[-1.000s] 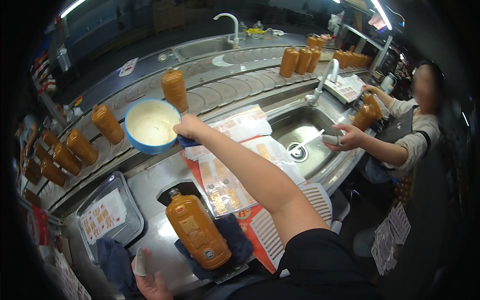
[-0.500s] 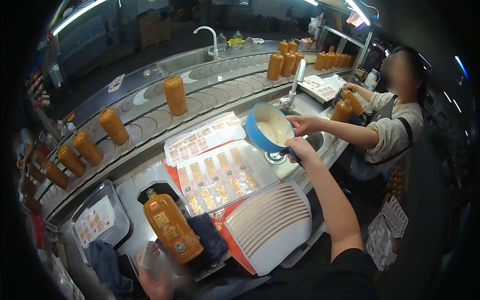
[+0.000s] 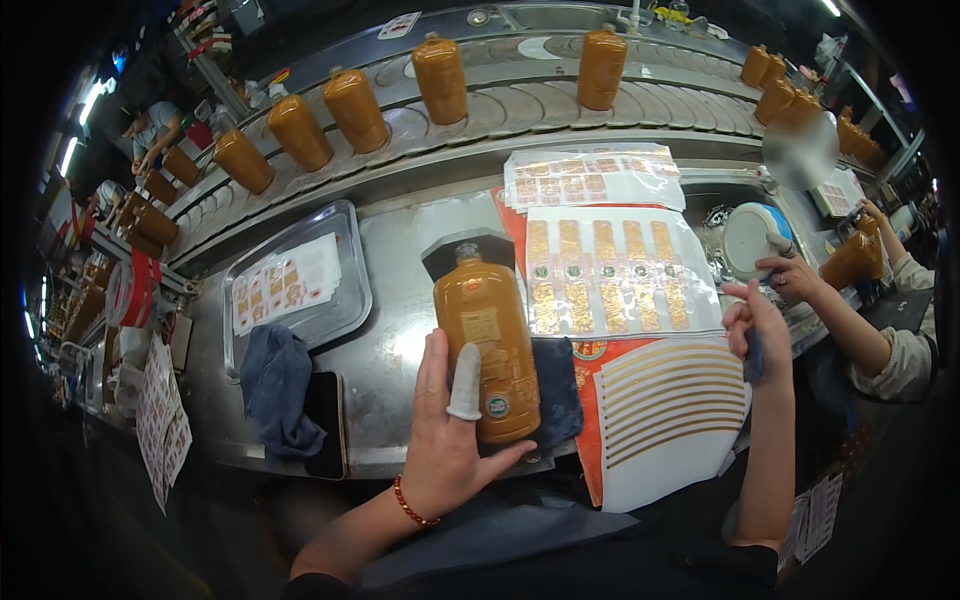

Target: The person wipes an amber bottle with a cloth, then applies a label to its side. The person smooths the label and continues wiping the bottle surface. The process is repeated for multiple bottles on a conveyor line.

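My left hand (image 3: 448, 435) rests over the lower left of an amber-brown bottle (image 3: 487, 340), fingers stretched and apart, a pale finger cot on one. The bottle lies tilted on a dark blue cloth (image 3: 556, 385), its neck toward a dark cut-out stand (image 3: 480, 245); a raised gold label and a small round green sticker are on its face. My right hand (image 3: 752, 325) is curled round what looks like the dark blue handle of a dipper. Its bowl (image 3: 750, 245), pale inside with a blue rim, is touched by a co-worker's hand (image 3: 793, 278).
Sheets of gold stickers (image 3: 605, 280) and a sheet of gold strips (image 3: 675, 405) lie to the right. A metal tray (image 3: 365, 290), a crumpled blue cloth (image 3: 275, 390) and a phone-like slab (image 3: 325, 425) are left. Behind, brown bottles (image 3: 440, 80) stand on a conveyor (image 3: 520, 110).
My view has swung left and down. My left hand has come up onto the bottle. The dipper now tilts differently, and the co-worker's hand stays at its bowl.
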